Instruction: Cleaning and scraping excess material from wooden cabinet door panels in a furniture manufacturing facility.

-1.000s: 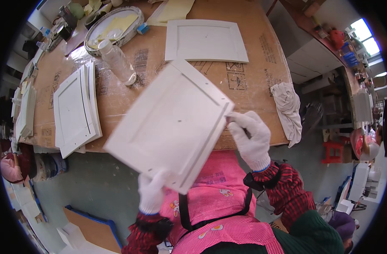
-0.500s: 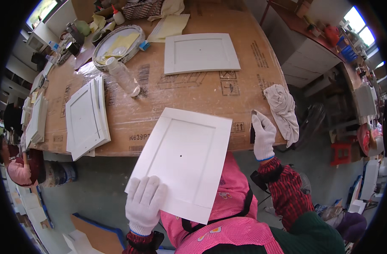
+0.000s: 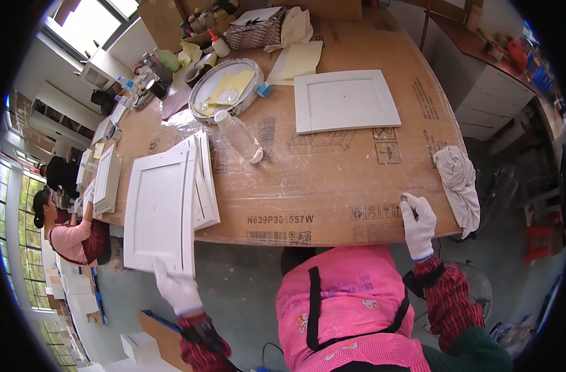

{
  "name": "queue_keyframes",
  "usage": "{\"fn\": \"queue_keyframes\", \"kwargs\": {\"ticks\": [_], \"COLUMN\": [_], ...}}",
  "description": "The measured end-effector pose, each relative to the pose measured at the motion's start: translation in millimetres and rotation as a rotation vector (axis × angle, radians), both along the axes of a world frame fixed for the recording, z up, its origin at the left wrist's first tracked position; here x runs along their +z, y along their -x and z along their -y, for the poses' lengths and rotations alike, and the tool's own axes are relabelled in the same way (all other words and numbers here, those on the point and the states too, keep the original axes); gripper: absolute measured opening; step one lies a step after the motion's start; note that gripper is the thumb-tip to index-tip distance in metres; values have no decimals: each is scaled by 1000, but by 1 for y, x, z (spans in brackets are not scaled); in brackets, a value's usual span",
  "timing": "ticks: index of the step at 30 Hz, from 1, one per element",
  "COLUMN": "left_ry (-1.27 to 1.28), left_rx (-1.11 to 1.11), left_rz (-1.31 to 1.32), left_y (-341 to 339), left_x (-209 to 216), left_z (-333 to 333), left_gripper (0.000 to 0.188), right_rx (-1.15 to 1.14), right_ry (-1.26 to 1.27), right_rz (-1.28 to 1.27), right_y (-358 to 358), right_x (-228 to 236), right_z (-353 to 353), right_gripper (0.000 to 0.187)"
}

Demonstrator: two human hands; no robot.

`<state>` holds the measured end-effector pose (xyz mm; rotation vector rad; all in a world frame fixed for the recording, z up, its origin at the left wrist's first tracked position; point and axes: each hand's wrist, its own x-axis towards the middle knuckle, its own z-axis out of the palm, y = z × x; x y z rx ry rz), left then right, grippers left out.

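Observation:
My gloved left hand [image 3: 176, 288] grips the lower edge of a white framed panel [image 3: 159, 208], like a cabinet door, its fingers partly hidden by the panel. That panel lies over a fanned pile of similar white panels [image 3: 204, 186] at the table's left front, jutting past the edge. Close to the front edge on the right, my gloved right hand [image 3: 418, 226] is closed, fingertips together; whatever they may pinch does not show. A crumpled white cloth [image 3: 457, 186] hangs over the corner beside it. Farther back, another white panel [image 3: 347, 101] rests flat.
Brown cardboard [image 3: 332, 180] covers the table. On it stand a clear bottle [image 3: 239, 137], a round lid [image 3: 227, 87] with yellow paper, a glue bottle [image 3: 219, 46] and a patterned basket [image 3: 255, 34]. At far left a person in pink [image 3: 72, 239] works by another panel stack [image 3: 109, 177].
My left hand has carried the panel from in front of me leftward onto the pile. The dark piece in my right hand no longer shows. The view has turned left.

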<state>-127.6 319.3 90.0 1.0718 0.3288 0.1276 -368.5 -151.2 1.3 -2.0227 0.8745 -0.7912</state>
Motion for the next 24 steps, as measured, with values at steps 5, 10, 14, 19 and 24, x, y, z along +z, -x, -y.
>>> {"fn": "queue_keyframes", "kwargs": {"ticks": [5,10,14,19,24], "left_ry": [87,-45,-11,-1136,-1814], "left_rx": [3,-306,-763,-874,-507], "left_rz": [38,-522,-763,291,424], "left_y": [-111,-66,-11,-72,-166], "left_x": [-54,-43,-5,-22,-57], "left_z": [-16,36,129,321,440], "left_gripper": [46,49,45,43,65], "right_rx": [19,7,36,58,45], "right_ry": [31,67,45,122,263], "right_rz": [18,-1,-20,-47,-110], "right_y": [-2,5,-9,-3,-14], "right_x": [0,4,8,12,4], "right_z": [0,2,-5,-3,-7], "right_gripper": [20,21,20,19,18]}}
